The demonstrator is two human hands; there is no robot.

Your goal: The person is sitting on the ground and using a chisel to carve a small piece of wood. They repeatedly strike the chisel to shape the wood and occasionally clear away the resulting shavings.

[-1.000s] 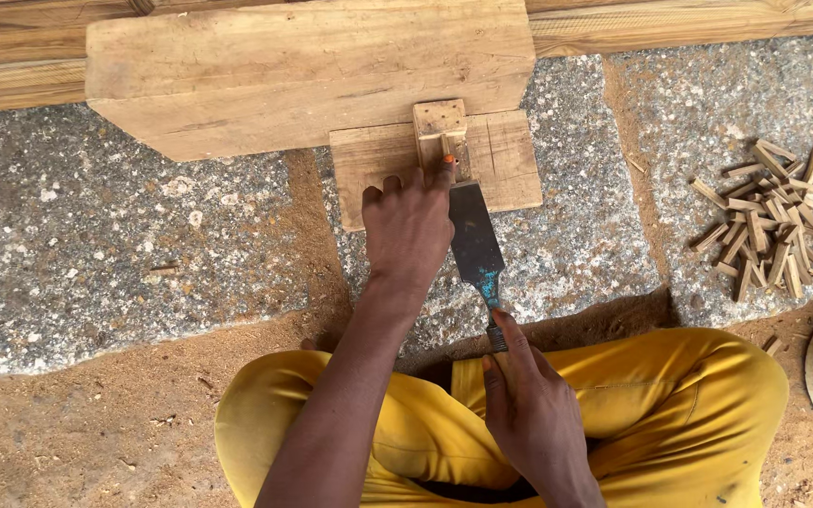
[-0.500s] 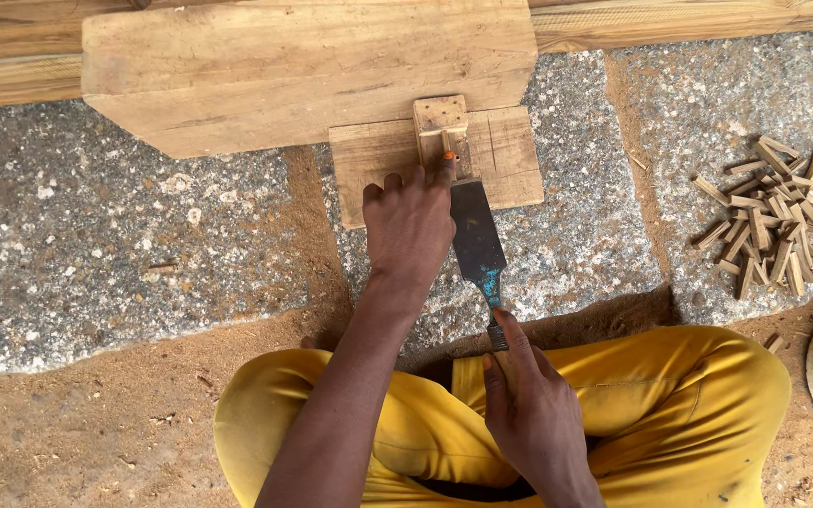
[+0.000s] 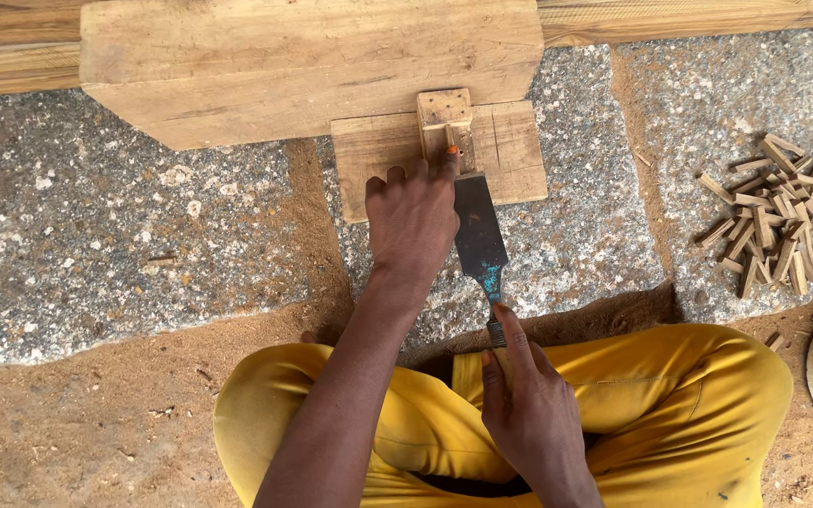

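Speckled stone paving and sandy ground fill the head view, with a thick timber block (image 3: 303, 66) along the top. At centre, the left hand (image 3: 413, 218) presses fingers down on a small wooden block (image 3: 445, 118) atop a flat board (image 3: 378, 155). Lower centre, the right hand's (image 3: 531, 414) grip is clamped around a wide chisel (image 3: 478, 235), its blade beside the small block. Cut sticks (image 3: 783, 226) lie at right.

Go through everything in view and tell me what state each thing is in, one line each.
Left hand: flat on the board, fingertip steadying the small block.
Right hand: closed round the chisel handle.
Chisel: lying low, blade tip at the small block.
Small block: standing on the board.
Board: flat on the stone.
Sticks: heaped loosely.
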